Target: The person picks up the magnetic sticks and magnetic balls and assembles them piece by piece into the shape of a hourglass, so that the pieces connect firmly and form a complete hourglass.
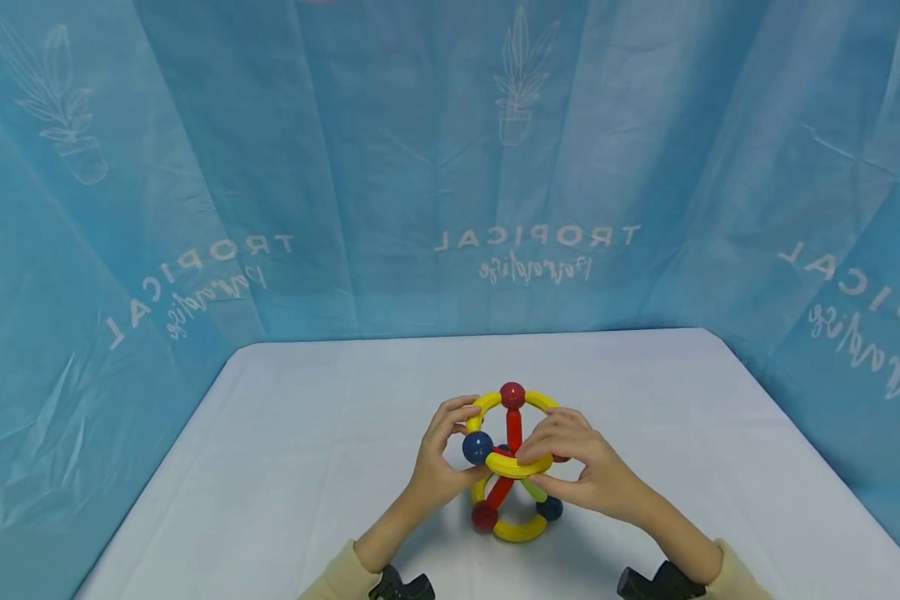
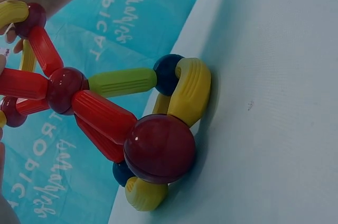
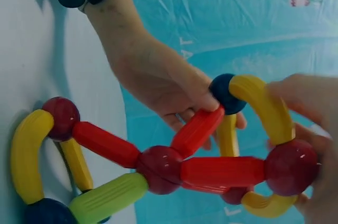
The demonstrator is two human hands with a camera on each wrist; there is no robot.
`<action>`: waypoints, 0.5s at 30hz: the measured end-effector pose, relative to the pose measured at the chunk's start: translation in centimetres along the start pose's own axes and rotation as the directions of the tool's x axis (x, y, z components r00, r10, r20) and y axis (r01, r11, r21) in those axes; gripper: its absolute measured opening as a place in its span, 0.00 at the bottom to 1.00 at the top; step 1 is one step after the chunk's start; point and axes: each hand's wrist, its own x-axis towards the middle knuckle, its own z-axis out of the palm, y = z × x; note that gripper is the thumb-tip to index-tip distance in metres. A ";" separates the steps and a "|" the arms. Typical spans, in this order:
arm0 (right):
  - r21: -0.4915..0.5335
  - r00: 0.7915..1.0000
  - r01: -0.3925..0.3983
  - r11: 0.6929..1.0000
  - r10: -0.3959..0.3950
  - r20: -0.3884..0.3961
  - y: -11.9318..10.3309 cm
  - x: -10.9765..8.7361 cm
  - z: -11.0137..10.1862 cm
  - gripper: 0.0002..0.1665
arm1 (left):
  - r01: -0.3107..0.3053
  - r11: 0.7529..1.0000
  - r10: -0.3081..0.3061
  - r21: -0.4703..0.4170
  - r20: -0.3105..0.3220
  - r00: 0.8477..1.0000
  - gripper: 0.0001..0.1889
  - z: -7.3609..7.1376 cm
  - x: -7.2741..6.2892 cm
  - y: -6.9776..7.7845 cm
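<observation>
A structure of magnetic rods and balls stands on the table, with a lower and an upper ring of yellow curved rods. Straight red rods and a light-green rod (image 3: 108, 197) meet at a red centre ball (image 3: 160, 169). My left hand (image 1: 438, 462) holds the upper ring's left side by the blue ball (image 1: 477, 447); its thumb lies beside a red rod (image 3: 198, 133). From the right, my right hand (image 1: 588, 462) pinches the front yellow curved rod (image 1: 519, 465), thumb below and fingers above. A red ball (image 1: 512, 395) tops the far side. The fingers partly hide the upper ring.
The white-covered table (image 1: 307, 417) extends around the structure. A blue printed curtain (image 1: 390, 183) encloses its back and sides. Black wrist devices sit at both sleeves, one of them a dark camera mount (image 1: 660, 581) by the right forearm.
</observation>
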 end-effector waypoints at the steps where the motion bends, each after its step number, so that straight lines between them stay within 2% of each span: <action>1: 0.001 1.000 -0.015 1.000 0.015 -0.027 0.1 0.0 0.0 0.19 | -0.001 1.000 0.001 -0.006 0.002 1.000 0.32 0.0 0.0 0.0; 4: -0.016 0.982 -0.126 0.992 0.122 -0.143 0.5 0.1 0.0 0.17 | -0.012 0.999 0.012 -0.032 0.015 1.000 0.33 -0.1 0.0 0.0; 6: 0.005 0.949 -0.254 0.967 0.250 -0.193 0.7 0.2 0.1 0.16 | -0.018 0.998 0.020 -0.065 0.032 0.999 0.33 -0.1 -0.1 -0.1; 7: 0.034 0.929 -0.315 0.948 0.316 -0.193 0.8 0.2 0.1 0.16 | -0.023 0.997 0.026 -0.080 0.040 0.999 0.32 -0.1 -0.1 -0.1; 9: 0.123 0.882 -0.431 0.894 0.446 -0.151 0.8 0.2 0.1 0.16 | -0.033 0.993 0.039 -0.112 0.054 0.998 0.32 -0.1 -0.1 -0.2; 11: 0.214 0.843 -0.504 0.837 0.531 -0.087 0.8 0.1 0.0 0.18 | -0.040 0.991 0.048 -0.126 0.057 0.997 0.31 -0.1 -0.2 -0.2; 13: 0.276 0.817 -0.545 0.792 0.576 -0.040 0.6 0.0 0.0 0.20 | -0.042 0.990 0.049 -0.136 0.055 0.997 0.30 0.0 -0.2 -0.2; 15: 0.302 0.799 -0.568 0.765 0.600 -0.018 0.5 -0.1 0.0 0.21 | -0.033 0.989 0.041 -0.144 0.053 0.998 0.28 0.1 -0.2 -0.2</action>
